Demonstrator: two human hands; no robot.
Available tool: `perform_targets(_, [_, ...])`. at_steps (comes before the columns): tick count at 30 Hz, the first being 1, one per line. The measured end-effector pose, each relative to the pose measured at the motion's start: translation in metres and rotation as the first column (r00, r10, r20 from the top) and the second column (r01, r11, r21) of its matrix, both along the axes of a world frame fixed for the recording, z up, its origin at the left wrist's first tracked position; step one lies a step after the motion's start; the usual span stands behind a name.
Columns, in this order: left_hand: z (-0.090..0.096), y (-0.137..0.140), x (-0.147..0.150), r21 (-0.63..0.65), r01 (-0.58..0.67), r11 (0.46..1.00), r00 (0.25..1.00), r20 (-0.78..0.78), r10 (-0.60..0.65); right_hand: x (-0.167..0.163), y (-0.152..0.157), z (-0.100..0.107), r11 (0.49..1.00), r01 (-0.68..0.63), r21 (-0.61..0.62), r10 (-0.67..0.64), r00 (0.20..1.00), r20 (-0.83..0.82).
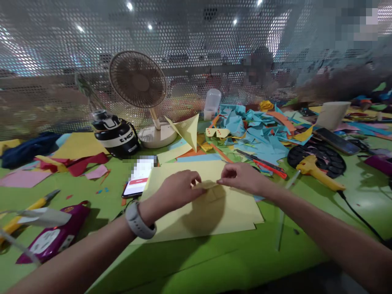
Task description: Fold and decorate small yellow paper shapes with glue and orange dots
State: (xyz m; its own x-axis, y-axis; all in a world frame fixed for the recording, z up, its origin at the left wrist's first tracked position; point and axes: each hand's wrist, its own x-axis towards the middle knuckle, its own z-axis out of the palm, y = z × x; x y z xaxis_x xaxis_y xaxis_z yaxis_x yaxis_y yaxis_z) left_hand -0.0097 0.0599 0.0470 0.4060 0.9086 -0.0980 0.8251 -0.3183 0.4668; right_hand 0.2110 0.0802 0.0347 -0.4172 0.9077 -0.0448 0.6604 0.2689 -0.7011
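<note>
Both my hands meet over a large pale yellow paper sheet lying on the green table. A small yellow paper piece is stretched between them, close above the sheet. My left hand, with a grey watch on its wrist, pinches the piece's left end between thumb and fingers. The right end is pinched by my right hand. The piece's exact shape is hard to make out, since it blends with the sheet beneath. Under the sheet's left edge lies a lit phone.
A yellow glue gun rests on a black round tray at right, near a red cutter. Behind stand a fan, a black bottle and heaped blue paper. A purple power bank-like device lies at left.
</note>
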Motion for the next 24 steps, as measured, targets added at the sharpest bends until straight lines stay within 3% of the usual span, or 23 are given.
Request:
perform_targets(3, [-0.011, -0.001, 0.009, 0.078, 0.043, 0.996, 0.987, -0.157, -0.031, 0.001, 0.004, -0.004, 0.998, 0.038, 0.047, -0.036, 0.999, -0.032])
perform_targets(8, [-0.025, -0.001, 0.015, 0.125, 0.078, 0.989, 0.977, -0.208, -0.051, 0.003, 0.004, -0.015, 0.995, 0.048, 0.088, -0.043, 0.997, -0.061])
perform_targets(11, [-0.020, 0.000, 0.015, 0.174, 0.115, 0.978, 0.961, -0.270, -0.065, 0.008, 0.004, -0.011, 0.989, 0.091, 0.115, -0.085, 0.995, -0.060])
perform_targets(14, [-0.007, 0.001, 0.017, 0.278, 0.135, 0.951, 0.946, -0.321, -0.041, 0.014, 0.005, -0.003, 0.945, 0.278, 0.170, -0.255, 0.956, -0.148])
perform_targets(15, [-0.002, 0.000, 0.018, 0.329, 0.127, 0.936, 0.943, -0.333, -0.011, 0.015, 0.005, 0.000, 0.926, 0.350, 0.140, -0.319, 0.926, -0.203])
perform_targets(17, [0.004, -0.003, 0.022, 0.423, 0.116, 0.899, 0.934, -0.354, 0.046, 0.014, 0.003, 0.003, 0.920, 0.388, -0.058, -0.386, 0.869, -0.309])
perform_targets(20, [0.005, -0.009, 0.030, 0.515, 0.128, 0.848, 0.931, -0.357, 0.077, 0.006, -0.003, 0.001, 0.898, 0.139, -0.418, -0.332, 0.838, -0.433])
perform_targets(22, [0.002, -0.013, 0.034, 0.539, 0.130, 0.832, 0.949, -0.311, 0.053, -0.001, -0.007, -0.004, 0.877, 0.004, -0.480, -0.279, 0.818, -0.503])
perform_targets(24, [-0.002, -0.015, 0.036, 0.535, 0.073, 0.842, 0.986, -0.163, 0.018, -0.006, -0.011, -0.009, 0.882, -0.034, -0.471, -0.262, 0.794, -0.548])
